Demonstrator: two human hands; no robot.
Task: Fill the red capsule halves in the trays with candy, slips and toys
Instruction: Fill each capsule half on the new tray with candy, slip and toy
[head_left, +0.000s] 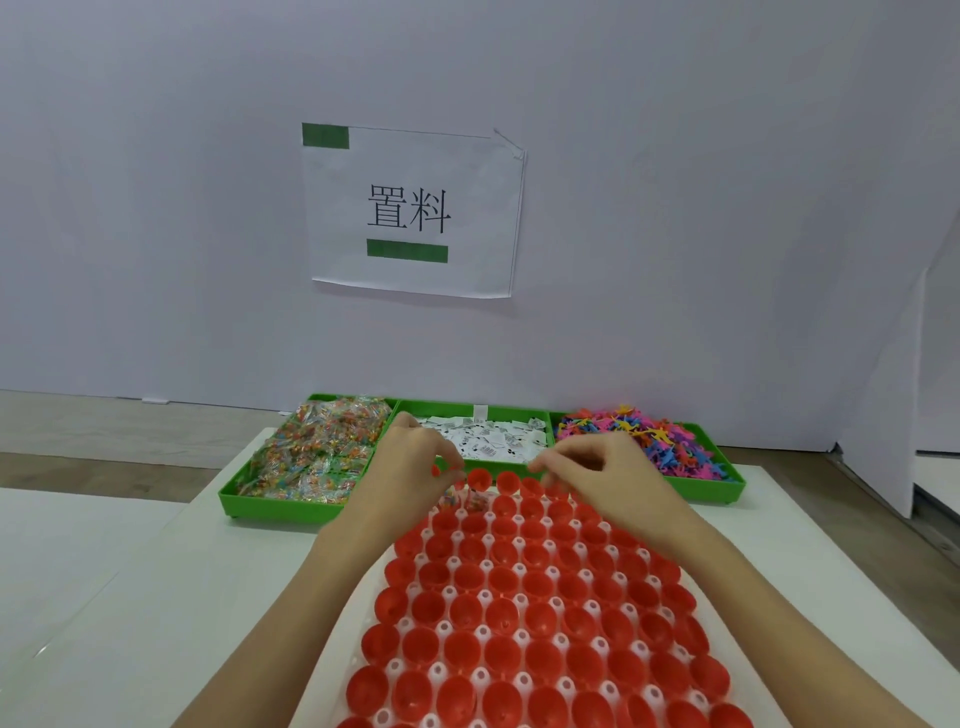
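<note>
Barely begun. Red capsule halves (524, 613) packed across the white tray (363, 587), lower centre of frame, nearly all bare; candy packets (470, 501) seemingly in only 2 or 3 far-row cups. Left hand (415, 457) and right hand (597, 462) over that row, fingers curled together; whether pinching anything, cannot tell. Candy (317, 447), slips (488, 441), toys (654, 436) heaped in green bins (291, 512) behind.

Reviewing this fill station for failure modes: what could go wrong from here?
1. Both hands, left hand and right hand, work over the far row of red capsule halves; a forearm could likely knock the near ones out of the white tray.
2. The toys are heaped above the green bin rim and may spill.
3. Candy packets look tangled; double picks are possible.
</note>
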